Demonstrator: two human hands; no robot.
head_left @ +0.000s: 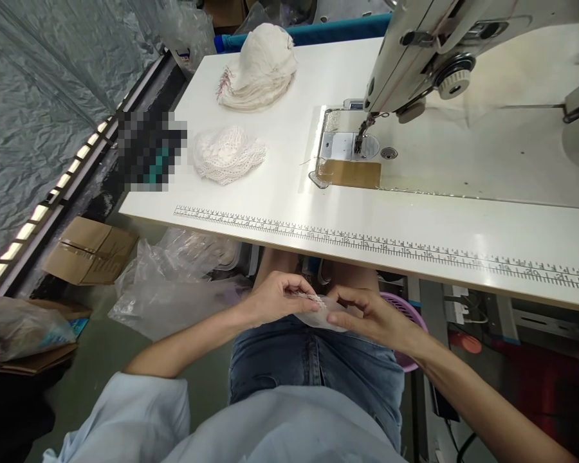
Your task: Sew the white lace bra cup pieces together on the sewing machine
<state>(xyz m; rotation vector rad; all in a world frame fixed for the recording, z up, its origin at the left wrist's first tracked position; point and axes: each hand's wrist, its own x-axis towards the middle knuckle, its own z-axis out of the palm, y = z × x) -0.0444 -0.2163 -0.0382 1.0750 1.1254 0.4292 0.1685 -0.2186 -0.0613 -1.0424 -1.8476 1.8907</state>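
Above my lap, just in front of the table edge, both hands hold a small piece of sheer white fabric (322, 315) with a lacy edge. My left hand (284, 299) pinches it at the left, fingers curled over the lace. At the right side, my right hand (364, 315) grips the thin cloth between thumb and fingers. On the table lies a bundle of white lace trim (229, 154). Behind it rests a stack of cream fabric pieces (260, 67) with reddish threads along its left edge. The sewing machine (415, 58) stands at the right, its presser foot (359, 143) over the needle plate.
A printed ruler (367, 243) runs along the front edge of the white table (275, 193). At floor level on the left are a cardboard box (91, 251) and clear plastic bags (178, 289). A purple basket (405, 308) sits below the table, beside my right leg.
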